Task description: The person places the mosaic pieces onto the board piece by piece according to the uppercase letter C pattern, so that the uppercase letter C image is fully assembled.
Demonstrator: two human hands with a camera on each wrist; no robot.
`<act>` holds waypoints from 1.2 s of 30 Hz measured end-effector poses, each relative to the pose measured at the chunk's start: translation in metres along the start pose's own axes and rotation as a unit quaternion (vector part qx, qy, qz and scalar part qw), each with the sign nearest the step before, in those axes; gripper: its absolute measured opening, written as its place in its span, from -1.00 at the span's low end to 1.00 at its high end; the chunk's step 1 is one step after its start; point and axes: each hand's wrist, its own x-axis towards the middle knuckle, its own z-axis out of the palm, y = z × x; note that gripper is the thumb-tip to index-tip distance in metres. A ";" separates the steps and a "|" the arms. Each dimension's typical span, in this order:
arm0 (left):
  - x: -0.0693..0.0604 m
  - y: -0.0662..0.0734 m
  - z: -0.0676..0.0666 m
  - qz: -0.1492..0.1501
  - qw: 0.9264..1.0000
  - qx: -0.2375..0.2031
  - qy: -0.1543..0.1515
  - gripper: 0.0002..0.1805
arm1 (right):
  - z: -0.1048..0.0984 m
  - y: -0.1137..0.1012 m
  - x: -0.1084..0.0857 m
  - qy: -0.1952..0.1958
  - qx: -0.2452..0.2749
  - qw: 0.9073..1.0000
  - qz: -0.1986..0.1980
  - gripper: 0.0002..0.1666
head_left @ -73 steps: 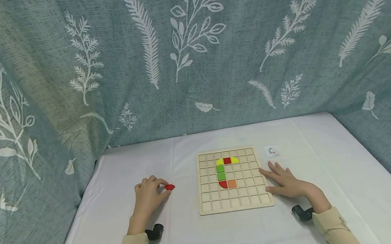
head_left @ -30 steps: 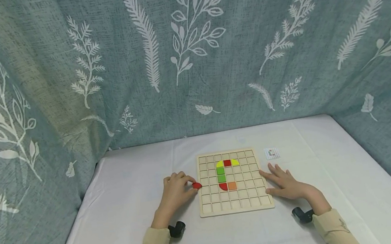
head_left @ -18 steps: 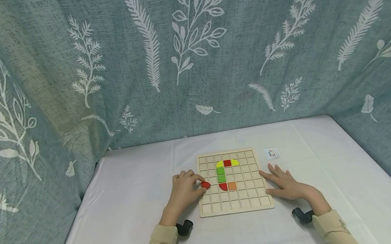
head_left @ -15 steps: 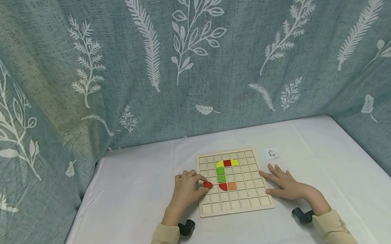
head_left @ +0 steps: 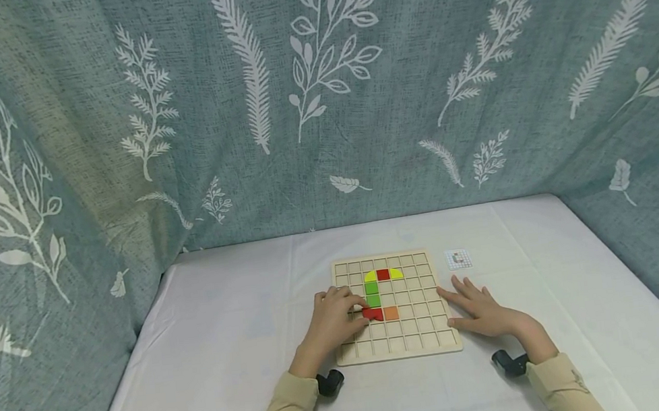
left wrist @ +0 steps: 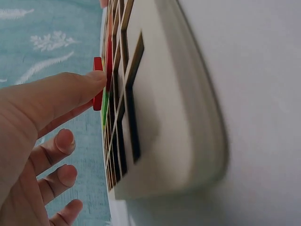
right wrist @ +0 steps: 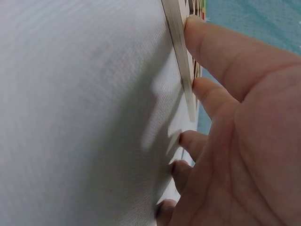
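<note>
My left hand (head_left: 332, 320) pinches a small red tile (left wrist: 97, 102) between thumb and index finger, its other fingers loosely bent. In the left wrist view the tile stands just above the face of the wooden grid board (head_left: 407, 352). From the head view it overlaps the red rounded tile lying in the board, so the gap between them cannot be judged. An orange square (head_left: 391, 313), two green squares (head_left: 373, 294), a dark red square (head_left: 383, 274) and two yellow rounded tiles (head_left: 396, 273) sit in cells. My right hand (head_left: 482, 310) rests with spread fingers, thumb and index touching the board's right edge.
A small printed pattern card (head_left: 458, 258) lies on the white-covered table (head_left: 242, 297), right of the board's far corner. Behind and at both sides hangs a blue-green leaf-patterned cloth (head_left: 293, 101).
My left hand has carried the red tile rightward from the table left of the board to over the red rounded tile. The right hand has stayed at the board's edge.
</note>
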 end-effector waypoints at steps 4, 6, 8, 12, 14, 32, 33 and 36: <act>0.003 0.004 0.003 0.007 1.000 0.000 -0.007 -0.79 | 0.000 -0.001 0.000 0.000 -0.002 1.000 0.000 -0.23; 0.005 0.005 0.004 0.012 1.000 0.003 -0.009 -0.80 | 0.000 -0.001 0.000 0.001 -0.005 1.000 -0.001 -0.23; 0.007 0.006 0.006 0.018 1.000 0.004 -0.010 -0.80 | 0.000 -0.001 0.000 0.003 -0.008 1.000 -0.001 -0.23; 0.009 0.010 0.008 0.024 1.000 0.000 -0.014 -0.80 | 0.001 -0.001 0.001 0.005 -0.010 1.000 0.001 -0.22; 0.011 0.013 0.008 0.026 1.000 -0.005 -0.017 -0.79 | 0.000 -0.001 0.001 0.004 -0.010 1.000 0.003 -0.22; 0.024 0.027 0.016 0.024 0.998 -0.016 -0.056 -0.79 | 0.000 0.001 0.002 -0.002 -0.004 1.000 -0.008 -0.22; 0.024 0.027 0.016 0.025 0.998 -0.018 -0.056 -0.79 | 0.000 0.002 0.002 -0.003 -0.004 1.000 -0.007 -0.22; 0.025 0.027 0.016 0.028 0.998 -0.019 -0.058 -0.79 | 0.000 0.002 0.002 -0.006 -0.004 1.000 -0.003 -0.22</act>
